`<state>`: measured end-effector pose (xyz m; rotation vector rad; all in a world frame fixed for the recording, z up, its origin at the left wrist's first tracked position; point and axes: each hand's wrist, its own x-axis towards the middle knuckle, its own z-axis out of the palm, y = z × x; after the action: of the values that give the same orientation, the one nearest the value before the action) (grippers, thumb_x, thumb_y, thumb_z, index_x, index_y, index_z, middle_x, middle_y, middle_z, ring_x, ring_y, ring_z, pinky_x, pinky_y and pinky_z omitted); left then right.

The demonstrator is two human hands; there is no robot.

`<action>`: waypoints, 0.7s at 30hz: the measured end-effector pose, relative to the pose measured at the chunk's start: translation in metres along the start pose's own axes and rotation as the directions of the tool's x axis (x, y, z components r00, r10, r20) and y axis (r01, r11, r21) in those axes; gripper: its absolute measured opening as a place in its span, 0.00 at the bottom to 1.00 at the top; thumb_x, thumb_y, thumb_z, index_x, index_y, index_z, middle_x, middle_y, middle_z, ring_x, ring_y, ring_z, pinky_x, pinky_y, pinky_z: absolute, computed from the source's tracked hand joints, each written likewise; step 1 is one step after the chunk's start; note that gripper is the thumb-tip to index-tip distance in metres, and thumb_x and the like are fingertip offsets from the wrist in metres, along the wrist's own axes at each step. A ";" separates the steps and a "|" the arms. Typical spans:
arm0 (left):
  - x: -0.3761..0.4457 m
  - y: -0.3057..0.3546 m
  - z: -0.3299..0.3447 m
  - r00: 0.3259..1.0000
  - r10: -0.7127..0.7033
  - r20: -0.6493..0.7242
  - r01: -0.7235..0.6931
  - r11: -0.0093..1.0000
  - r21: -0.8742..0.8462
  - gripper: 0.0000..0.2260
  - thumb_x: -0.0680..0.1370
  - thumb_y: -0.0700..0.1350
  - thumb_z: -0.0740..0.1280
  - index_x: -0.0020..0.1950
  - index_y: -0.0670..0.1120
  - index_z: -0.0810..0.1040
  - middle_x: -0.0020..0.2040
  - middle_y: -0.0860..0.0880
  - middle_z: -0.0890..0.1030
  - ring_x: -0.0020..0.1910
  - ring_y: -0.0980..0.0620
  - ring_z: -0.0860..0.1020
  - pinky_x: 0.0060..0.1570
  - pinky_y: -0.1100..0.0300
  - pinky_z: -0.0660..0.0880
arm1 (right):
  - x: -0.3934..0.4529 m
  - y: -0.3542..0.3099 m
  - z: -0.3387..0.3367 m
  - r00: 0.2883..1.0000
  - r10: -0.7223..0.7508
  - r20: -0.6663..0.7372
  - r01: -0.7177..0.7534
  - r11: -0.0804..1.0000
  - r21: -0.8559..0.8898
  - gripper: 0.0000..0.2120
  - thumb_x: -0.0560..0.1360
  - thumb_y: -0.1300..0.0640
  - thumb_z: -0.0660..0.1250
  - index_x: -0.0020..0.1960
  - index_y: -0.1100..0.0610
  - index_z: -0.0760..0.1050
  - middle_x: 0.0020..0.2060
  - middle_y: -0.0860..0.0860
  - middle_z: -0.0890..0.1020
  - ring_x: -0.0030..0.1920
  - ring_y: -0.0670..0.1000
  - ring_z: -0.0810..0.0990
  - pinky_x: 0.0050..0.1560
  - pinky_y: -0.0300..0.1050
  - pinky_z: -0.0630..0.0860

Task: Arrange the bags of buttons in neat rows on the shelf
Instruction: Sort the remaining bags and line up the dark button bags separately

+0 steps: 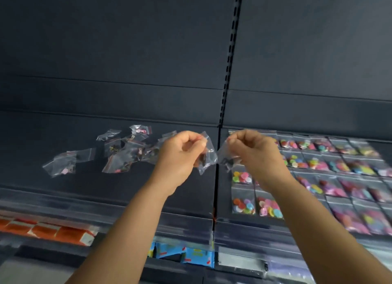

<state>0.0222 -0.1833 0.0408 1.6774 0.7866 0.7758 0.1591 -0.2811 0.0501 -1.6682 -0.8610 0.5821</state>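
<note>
My left hand [180, 151] is closed on a small clear bag of dark buttons [206, 156], held above the dark shelf [180, 190] near its middle seam. My right hand [252, 150] grips a second clear bag of dark buttons [228, 159] just right of the seam. The two bags almost touch. A loose heap of clear button bags [118, 152] lies on the left half of the shelf. On the right half, bags of bright coloured buttons [318, 173] lie flat in neat rows.
A slotted upright [230, 56] divides the dark back panel. Below the shelf's front edge are orange packets [48, 230] at the left and blue patterned packs [186, 254] in the middle. The view is blurred at the right.
</note>
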 end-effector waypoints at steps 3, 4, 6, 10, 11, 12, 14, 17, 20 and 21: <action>-0.001 0.012 0.039 0.993 0.068 0.092 -0.074 0.995 0.068 0.04 0.77 0.45 0.66 0.46 0.49 0.81 0.38 0.55 0.82 0.34 0.64 0.77 0.38 0.68 0.74 | -0.009 0.003 -0.032 1.000 0.010 -0.009 -0.010 0.999 0.046 0.07 0.77 0.59 0.64 0.42 0.56 0.78 0.36 0.53 0.83 0.37 0.49 0.82 0.42 0.48 0.80; -0.002 0.016 0.054 0.990 0.086 0.111 -0.096 0.992 0.084 0.04 0.77 0.45 0.66 0.46 0.50 0.81 0.39 0.56 0.82 0.35 0.65 0.77 0.38 0.70 0.73 | -0.012 0.006 -0.044 1.000 0.007 -0.012 -0.007 0.998 0.058 0.07 0.77 0.60 0.65 0.41 0.56 0.78 0.35 0.53 0.83 0.36 0.51 0.81 0.43 0.52 0.80; -0.005 0.025 0.086 0.984 0.098 0.148 -0.113 0.989 0.099 0.03 0.77 0.45 0.67 0.46 0.49 0.81 0.40 0.56 0.83 0.38 0.64 0.79 0.41 0.71 0.74 | -0.019 0.012 -0.069 0.999 0.005 -0.035 -0.002 0.998 0.070 0.07 0.76 0.61 0.66 0.40 0.57 0.78 0.31 0.52 0.81 0.34 0.53 0.78 0.43 0.57 0.79; -0.016 0.042 0.162 0.974 0.085 0.211 -0.101 0.993 0.064 0.04 0.75 0.40 0.70 0.49 0.45 0.82 0.44 0.51 0.84 0.44 0.57 0.82 0.47 0.62 0.78 | -0.035 0.030 -0.135 0.992 0.035 -0.122 -0.019 0.992 0.127 0.06 0.75 0.62 0.67 0.39 0.58 0.78 0.29 0.52 0.81 0.32 0.53 0.76 0.41 0.55 0.77; -0.020 0.047 0.181 0.971 0.090 0.223 -0.107 0.992 0.064 0.05 0.74 0.40 0.70 0.49 0.45 0.82 0.43 0.51 0.84 0.43 0.57 0.82 0.46 0.62 0.78 | -0.040 0.035 -0.154 0.988 0.049 -0.144 -0.029 0.990 0.136 0.05 0.75 0.62 0.67 0.40 0.58 0.78 0.29 0.52 0.81 0.31 0.53 0.76 0.40 0.54 0.77; -0.023 0.052 0.201 0.967 0.097 0.236 -0.116 0.991 0.068 0.04 0.74 0.41 0.70 0.48 0.46 0.83 0.42 0.51 0.84 0.41 0.58 0.81 0.44 0.64 0.77 | -0.046 0.040 -0.173 0.984 0.062 -0.167 -0.038 0.989 0.143 0.05 0.75 0.61 0.68 0.40 0.57 0.78 0.29 0.52 0.80 0.31 0.52 0.76 0.37 0.51 0.77; -0.031 0.063 0.240 0.964 0.099 0.247 -0.114 0.992 0.050 0.03 0.75 0.42 0.70 0.47 0.48 0.82 0.40 0.53 0.84 0.38 0.61 0.80 0.41 0.67 0.76 | -0.059 0.050 -0.211 0.978 0.087 -0.188 -0.048 0.978 0.204 0.03 0.75 0.59 0.68 0.42 0.57 0.78 0.30 0.51 0.80 0.30 0.49 0.75 0.33 0.42 0.73; -0.044 0.080 0.296 0.968 0.073 0.240 -0.078 0.997 0.011 0.03 0.75 0.44 0.69 0.43 0.51 0.81 0.41 0.54 0.84 0.42 0.59 0.81 0.43 0.66 0.78 | -0.076 0.063 -0.263 0.987 0.121 -0.108 -0.085 0.953 0.291 0.09 0.71 0.56 0.72 0.49 0.58 0.78 0.36 0.49 0.84 0.34 0.46 0.80 0.32 0.35 0.73; -0.054 0.092 0.345 0.970 0.053 0.238 -0.047 0.998 -0.029 0.04 0.75 0.43 0.68 0.42 0.51 0.79 0.41 0.53 0.83 0.42 0.56 0.81 0.41 0.64 0.78 | -0.085 0.077 -0.305 0.982 0.151 -0.113 -0.131 0.976 0.172 0.09 0.69 0.61 0.74 0.48 0.53 0.79 0.34 0.46 0.83 0.36 0.45 0.81 0.36 0.36 0.76; -0.056 0.097 0.358 0.970 0.048 0.238 -0.043 0.999 -0.026 0.02 0.75 0.44 0.68 0.44 0.50 0.80 0.43 0.53 0.83 0.43 0.56 0.81 0.43 0.63 0.78 | -0.087 0.082 -0.319 0.976 0.175 -0.128 -0.157 0.978 0.139 0.08 0.69 0.62 0.74 0.45 0.55 0.79 0.33 0.48 0.82 0.36 0.47 0.81 0.39 0.40 0.78</action>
<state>0.2931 -0.4429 0.0529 1.7363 0.5718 0.5967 0.3652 -0.5520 0.0500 -1.6517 -0.5747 0.6134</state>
